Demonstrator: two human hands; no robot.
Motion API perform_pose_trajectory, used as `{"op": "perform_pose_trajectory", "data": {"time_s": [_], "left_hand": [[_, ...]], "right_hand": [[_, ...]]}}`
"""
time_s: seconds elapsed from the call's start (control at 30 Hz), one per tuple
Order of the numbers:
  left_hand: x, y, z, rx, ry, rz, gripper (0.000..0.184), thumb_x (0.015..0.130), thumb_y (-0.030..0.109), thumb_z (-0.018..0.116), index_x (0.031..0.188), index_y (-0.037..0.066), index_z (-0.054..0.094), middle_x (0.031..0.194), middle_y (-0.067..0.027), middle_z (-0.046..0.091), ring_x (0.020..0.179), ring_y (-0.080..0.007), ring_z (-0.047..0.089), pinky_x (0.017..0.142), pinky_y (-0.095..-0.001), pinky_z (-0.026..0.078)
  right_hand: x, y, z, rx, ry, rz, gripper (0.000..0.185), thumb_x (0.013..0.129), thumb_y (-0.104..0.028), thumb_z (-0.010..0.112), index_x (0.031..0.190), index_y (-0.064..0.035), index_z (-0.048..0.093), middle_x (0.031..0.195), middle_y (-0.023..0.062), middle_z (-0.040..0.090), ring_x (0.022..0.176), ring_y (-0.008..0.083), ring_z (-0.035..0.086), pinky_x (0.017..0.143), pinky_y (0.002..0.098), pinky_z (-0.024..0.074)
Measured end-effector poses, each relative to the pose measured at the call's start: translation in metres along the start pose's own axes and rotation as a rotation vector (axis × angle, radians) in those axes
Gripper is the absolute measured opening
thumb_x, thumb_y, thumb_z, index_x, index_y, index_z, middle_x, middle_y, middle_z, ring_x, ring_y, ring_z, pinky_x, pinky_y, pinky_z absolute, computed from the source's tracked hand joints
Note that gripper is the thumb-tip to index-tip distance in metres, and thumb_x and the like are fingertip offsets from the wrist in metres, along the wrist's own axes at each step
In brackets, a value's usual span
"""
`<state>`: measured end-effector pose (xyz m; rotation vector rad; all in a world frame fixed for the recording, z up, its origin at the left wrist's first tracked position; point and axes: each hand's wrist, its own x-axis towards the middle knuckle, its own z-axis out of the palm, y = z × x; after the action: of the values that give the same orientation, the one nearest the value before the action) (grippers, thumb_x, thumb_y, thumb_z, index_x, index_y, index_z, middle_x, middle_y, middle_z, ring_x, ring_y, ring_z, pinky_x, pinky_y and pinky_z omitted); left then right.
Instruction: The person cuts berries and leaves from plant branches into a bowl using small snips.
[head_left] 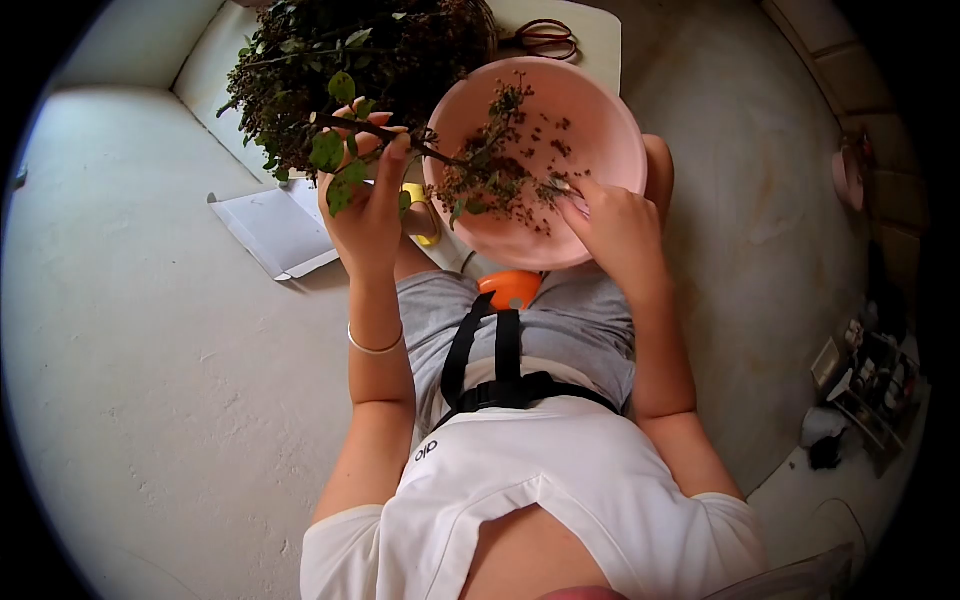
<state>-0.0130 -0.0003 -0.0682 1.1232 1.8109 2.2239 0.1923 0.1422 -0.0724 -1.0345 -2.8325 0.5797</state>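
My left hand (368, 200) is closed around a brown woody branch (428, 150) with green leaves, left of the pink basin (610, 130). The branch reaches over the basin, its far part split into twigs carrying small brown clusters. Inside the basin, my right hand (610, 215) pinches the tip of a cluster at the right end of the branch. Loose brown bits (560, 147) lie on the basin's bottom. The basin rests on my lap.
A large heap of leafy cut branches (330, 60) sits at the top left. Red-handled scissors (547, 38) lie on a pale table (600, 35) behind the basin. An opened white carton (275, 228) is on the floor at left. Assorted items (870, 380) stand at far right.
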Motion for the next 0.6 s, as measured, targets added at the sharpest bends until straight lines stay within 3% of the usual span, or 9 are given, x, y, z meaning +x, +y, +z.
{"op": "perform_pose_trajectory", "data": {"time_s": [0.1,0.17,0.3,0.37,0.5,0.57,0.6], "left_hand": [[-0.001,-0.003,0.003,0.028,0.017,0.031,0.012,0.088,0.000,0.067,0.096,-0.007,0.062,0.111,-0.0095,0.063,0.092,-0.0134,0.060,0.078,-0.0252,0.051],[-0.001,-0.002,0.004,0.061,0.022,-0.054,0.013,0.087,0.005,0.069,0.095,-0.005,0.064,0.111,-0.0069,0.064,0.091,-0.0122,0.060,0.075,-0.0234,0.050],[-0.001,0.001,0.003,0.177,0.045,-0.058,0.015,0.087,0.009,0.071,0.094,-0.003,0.066,0.111,-0.0044,0.065,0.087,-0.0104,0.060,0.068,-0.0217,0.048],[0.000,-0.003,0.002,0.223,0.034,-0.087,0.015,0.087,0.012,0.072,0.093,-0.001,0.067,0.110,-0.0027,0.066,0.083,-0.0090,0.060,0.062,-0.0205,0.046],[0.000,-0.004,0.003,0.172,0.065,-0.034,0.016,0.087,0.014,0.072,0.093,0.001,0.068,0.108,-0.0008,0.067,0.080,-0.0082,0.061,0.060,-0.0204,0.045],[0.002,0.008,0.006,0.236,0.011,-0.071,0.006,0.089,-0.005,0.062,0.095,-0.003,0.062,0.109,-0.0126,0.062,0.088,-0.0117,0.056,0.074,-0.0241,0.048],[0.001,0.009,0.006,0.235,0.011,-0.071,0.006,0.089,-0.005,0.062,0.095,-0.003,0.062,0.109,-0.0126,0.062,0.088,-0.0117,0.056,0.074,-0.0241,0.048]], "right_hand": [[0.006,0.008,0.014,-0.033,0.106,-0.101,0.022,0.085,-0.027,0.064,0.081,-0.0054,0.064,0.069,0.0141,0.065,0.066,0.0315,0.067,0.060,0.0422,0.0524],[0.011,0.008,0.012,-0.086,0.022,0.037,0.021,0.087,-0.027,0.063,0.098,-0.0097,0.068,0.079,0.0143,0.069,0.074,0.0319,0.068,0.065,0.0437,0.0522],[0.011,0.012,0.011,-0.139,-0.002,-0.002,0.024,0.087,-0.029,0.064,0.100,-0.0097,0.068,0.080,0.0135,0.069,0.075,0.0307,0.068,0.066,0.0410,0.0524],[0.011,0.007,0.003,0.035,0.297,-0.114,0.023,0.083,-0.026,0.070,0.096,-0.0074,0.068,0.071,0.0103,0.066,0.067,0.0259,0.067,0.059,0.0374,0.0518],[0.008,-0.014,-0.017,0.255,0.417,-0.289,0.028,0.081,-0.024,0.073,0.104,-0.0088,0.069,0.069,0.0078,0.064,0.063,0.0233,0.065,0.057,0.0357,0.0509],[0.008,-0.019,-0.017,0.208,0.438,-0.363,0.027,0.082,-0.022,0.072,0.104,-0.0075,0.069,0.067,0.0066,0.063,0.060,0.0218,0.063,0.056,0.0342,0.0500],[0.009,-0.020,-0.017,0.207,0.439,-0.363,0.027,0.082,-0.022,0.072,0.104,-0.0075,0.069,0.067,0.0066,0.063,0.060,0.0218,0.063,0.056,0.0342,0.0500]]}}
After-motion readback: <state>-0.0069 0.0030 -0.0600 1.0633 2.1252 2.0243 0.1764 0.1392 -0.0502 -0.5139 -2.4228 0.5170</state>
